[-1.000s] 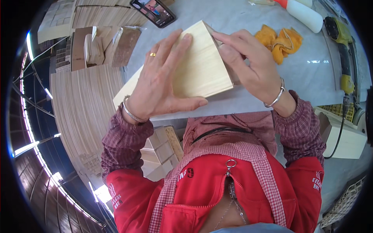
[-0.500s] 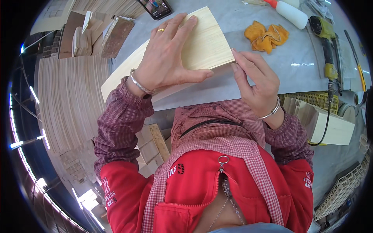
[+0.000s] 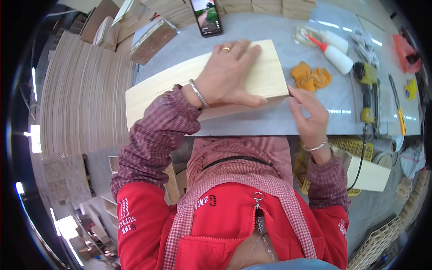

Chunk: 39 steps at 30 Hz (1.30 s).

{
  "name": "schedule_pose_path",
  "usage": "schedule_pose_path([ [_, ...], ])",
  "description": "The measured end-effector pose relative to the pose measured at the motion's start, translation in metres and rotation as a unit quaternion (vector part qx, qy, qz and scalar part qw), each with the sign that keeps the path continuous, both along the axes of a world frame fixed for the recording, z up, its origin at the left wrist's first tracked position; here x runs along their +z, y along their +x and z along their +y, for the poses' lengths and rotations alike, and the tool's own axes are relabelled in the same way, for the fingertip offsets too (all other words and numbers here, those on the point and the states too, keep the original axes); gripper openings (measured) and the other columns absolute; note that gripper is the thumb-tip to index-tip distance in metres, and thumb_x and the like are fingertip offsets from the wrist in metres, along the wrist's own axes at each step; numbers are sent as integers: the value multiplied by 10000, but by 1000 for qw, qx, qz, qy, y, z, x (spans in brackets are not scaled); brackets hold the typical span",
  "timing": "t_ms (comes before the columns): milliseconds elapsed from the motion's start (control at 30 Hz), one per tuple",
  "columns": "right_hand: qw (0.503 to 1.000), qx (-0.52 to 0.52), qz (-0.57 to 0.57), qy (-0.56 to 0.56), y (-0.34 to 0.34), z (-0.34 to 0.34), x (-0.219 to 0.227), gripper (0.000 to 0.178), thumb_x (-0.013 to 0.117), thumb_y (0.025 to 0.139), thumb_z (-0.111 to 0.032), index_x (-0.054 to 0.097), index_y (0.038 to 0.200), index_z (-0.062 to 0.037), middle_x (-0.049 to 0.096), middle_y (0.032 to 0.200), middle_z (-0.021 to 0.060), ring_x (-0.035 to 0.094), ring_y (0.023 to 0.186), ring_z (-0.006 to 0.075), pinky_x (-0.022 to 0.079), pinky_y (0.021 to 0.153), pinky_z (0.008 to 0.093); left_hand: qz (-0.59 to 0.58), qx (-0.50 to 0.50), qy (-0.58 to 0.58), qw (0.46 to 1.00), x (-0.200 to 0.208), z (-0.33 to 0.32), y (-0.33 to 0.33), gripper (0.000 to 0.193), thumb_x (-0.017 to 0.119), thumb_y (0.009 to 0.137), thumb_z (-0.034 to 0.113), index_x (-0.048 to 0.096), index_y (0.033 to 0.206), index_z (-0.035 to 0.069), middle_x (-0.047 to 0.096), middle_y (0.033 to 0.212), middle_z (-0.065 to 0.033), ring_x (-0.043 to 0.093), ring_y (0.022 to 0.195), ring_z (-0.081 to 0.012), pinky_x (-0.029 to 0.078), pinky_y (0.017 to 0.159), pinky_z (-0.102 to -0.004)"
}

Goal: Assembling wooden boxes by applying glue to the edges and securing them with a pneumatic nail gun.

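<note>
A long pale wooden piece (image 3: 267,67), box-like with a curved far edge and a visible near side, lies on the grey table (image 3: 252,123) in front of me. My left hand (image 3: 229,74) rests on its top, fingers spread and thumb stretched along the near edge. At the right near corner, my right hand (image 3: 310,112) has thumb and forefinger pinched together. A small dark bit shows at those fingertips, too small to name. Just beyond the right hand lies a crumpled orange cloth (image 3: 310,76).
A phone (image 3: 207,18) stands at the back. To the right are a white squeeze bottle (image 3: 337,58) with a red nozzle, a yellow-and-black power tool (image 3: 366,90) with a cable, and a yellow cutter (image 3: 400,119). Stacked thin boards (image 3: 85,94) fill the left side.
The view has shifted, so the table sits lower and more of its back shows. Both hands stay at the wooden piece, the right one still at its near corner.
</note>
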State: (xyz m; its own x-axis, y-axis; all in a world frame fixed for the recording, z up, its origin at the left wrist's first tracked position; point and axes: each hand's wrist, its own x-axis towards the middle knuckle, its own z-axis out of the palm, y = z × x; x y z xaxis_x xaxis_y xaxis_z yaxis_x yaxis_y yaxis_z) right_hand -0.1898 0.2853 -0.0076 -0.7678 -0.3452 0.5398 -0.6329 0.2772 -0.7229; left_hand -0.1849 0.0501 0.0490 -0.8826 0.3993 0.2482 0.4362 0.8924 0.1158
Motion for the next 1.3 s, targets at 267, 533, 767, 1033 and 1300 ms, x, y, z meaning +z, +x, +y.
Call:
schedule_pose_path([
  [267, 827, -312, 25, 467, -93, 190, -56, 614, 616, 798, -232, 362, 1335, -81, 537, 1142, 176, 570, 978, 331, 475, 799, 438, 31, 5, 42, 999, -2, -2, 3, 941, 657, 569, 617, 443, 1216, -33, 443, 1214, -250, 436, 1120, -395, 312, 958, -451],
  [533, 729, -400, -217, 511, -144, 181, -54, 754, 613, 745, -216, 235, 1378, -62, 548, 1129, 253, 563, 1016, 386, 467, 842, 461, 12, 11, 63, 998, -6, -6, 7, 954, 665, 563, 614, 443, 1224, -37, 439, 1223, -252, 437, 1119, -394, 313, 961, -441],
  [767, 811, -312, -160, 468, -160, 215, -21, 491, 574, 707, -142, 464, 1152, 35, 624, 915, 231, 619, 840, 368, 490, 743, 405, -1, 8, 70, 998, -8, -5, 3, 956, 669, 556, 614, 442, 1223, -31, 438, 1226, -253, 435, 1123, -388, 311, 960, -444],
  [1033, 921, -34, -234, 309, -109, 83, 145, 227, 663, 653, -113, 590, 821, 23, 568, 609, 35, 560, 542, 123, 443, 535, 250, -4, 23, 59, 998, -7, -7, 2, 950, 666, 563, 598, 434, 1243, -25, 439, 1237, -255, 415, 1162, -391, 279, 1001, -450],
  [1300, 912, 13, -203, 357, -110, -16, 160, 312, 739, 687, -225, 639, 840, 28, 534, 551, 17, 460, 422, 77, 356, 398, 244, -5, 19, 73, 997, -10, -4, 4, 975, 686, 546, 592, 432, 1250, -33, 419, 1251, -248, 414, 1166, -391, 279, 998, -452],
])
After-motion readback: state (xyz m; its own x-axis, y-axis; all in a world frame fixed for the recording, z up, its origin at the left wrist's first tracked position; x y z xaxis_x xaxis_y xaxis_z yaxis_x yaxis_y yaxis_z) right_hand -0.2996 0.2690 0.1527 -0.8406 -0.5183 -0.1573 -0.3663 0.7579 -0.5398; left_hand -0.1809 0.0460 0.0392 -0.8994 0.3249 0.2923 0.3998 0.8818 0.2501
